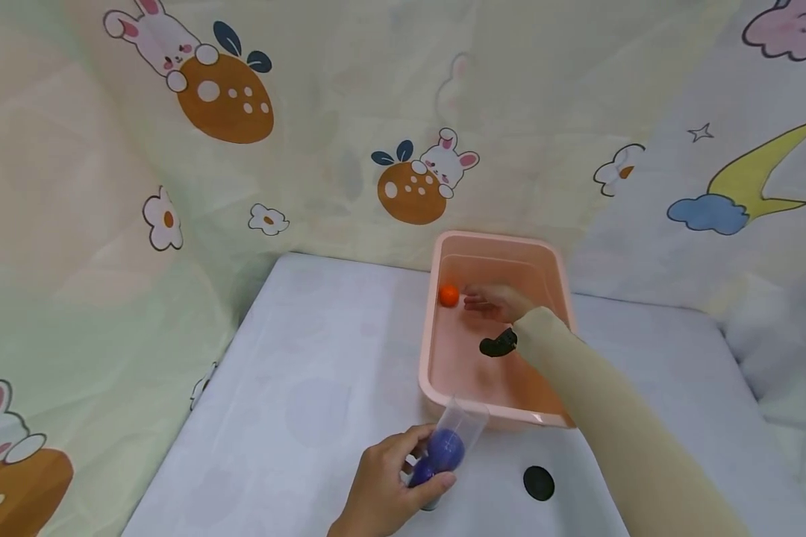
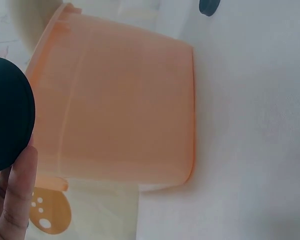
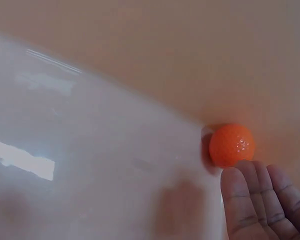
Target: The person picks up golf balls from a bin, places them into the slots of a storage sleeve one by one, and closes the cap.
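Observation:
My left hand (image 1: 389, 477) grips a clear plastic tube (image 1: 468, 419) with blue-purple balls (image 1: 445, 450) inside, tilted near the front of a pink tub (image 1: 457, 373). In the left wrist view, the tube's dark round base (image 2: 10, 115) faces the camera. My right hand (image 1: 500, 302) is down inside the tub, its fingers extended beside an orange ball (image 1: 448, 295). The right wrist view has those fingers (image 3: 235, 195) right at the edge of the orange ball (image 3: 232, 145), which sits in a corner of the tub; whether they touch it I cannot tell.
A dark round lid (image 1: 539, 483) lies on the white table (image 1: 295, 388), in front of the tub and to the right of the tube. Behind the table hangs a cloth (image 1: 322, 97) printed with rabbits and flowers. The tub's raised rim surrounds my right hand.

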Motion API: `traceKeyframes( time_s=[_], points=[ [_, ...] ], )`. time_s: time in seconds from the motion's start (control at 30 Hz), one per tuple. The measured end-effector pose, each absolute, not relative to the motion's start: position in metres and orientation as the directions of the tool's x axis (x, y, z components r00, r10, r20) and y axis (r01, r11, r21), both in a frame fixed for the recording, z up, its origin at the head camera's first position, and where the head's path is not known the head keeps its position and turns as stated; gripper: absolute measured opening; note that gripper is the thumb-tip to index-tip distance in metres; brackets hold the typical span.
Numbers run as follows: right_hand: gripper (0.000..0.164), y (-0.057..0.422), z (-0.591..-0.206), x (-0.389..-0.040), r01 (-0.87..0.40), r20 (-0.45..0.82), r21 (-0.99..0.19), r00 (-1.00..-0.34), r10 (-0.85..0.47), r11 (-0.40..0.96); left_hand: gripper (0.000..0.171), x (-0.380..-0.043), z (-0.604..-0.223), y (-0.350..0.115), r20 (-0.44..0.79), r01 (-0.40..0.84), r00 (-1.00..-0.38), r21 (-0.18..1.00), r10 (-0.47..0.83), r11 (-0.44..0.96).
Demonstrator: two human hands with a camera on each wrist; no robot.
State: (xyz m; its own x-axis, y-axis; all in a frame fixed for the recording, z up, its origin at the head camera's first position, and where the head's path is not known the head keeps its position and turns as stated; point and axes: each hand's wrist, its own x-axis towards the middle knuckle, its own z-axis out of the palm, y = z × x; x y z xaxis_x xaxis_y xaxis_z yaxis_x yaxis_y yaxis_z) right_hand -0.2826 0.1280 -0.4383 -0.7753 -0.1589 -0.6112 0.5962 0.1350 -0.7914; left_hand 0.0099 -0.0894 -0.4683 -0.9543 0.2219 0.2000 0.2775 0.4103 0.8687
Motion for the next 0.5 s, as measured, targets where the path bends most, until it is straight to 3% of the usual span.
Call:
traceKeyframes(
  time_s=[0.3, 0.5],
  points=[
    [0.041, 0.124, -0.45, -0.282, 0.532, -0.542, -0.838, -0.837, -0.076, 0.121, 0.049, 0.011, -0.469, -0.087, 0.222, 0.307, -0.943, 0.868, 0.25, 0.39],
    [0.039, 0.114, -0.447, -0.279, 0.555, -0.559, -0.828, -0.828, -0.034, 0.083, 0.049, 0.009, -0.466, -0.089, 0.188, 0.281, -0.947, 0.878, 0.259, 0.388]
  ],
)
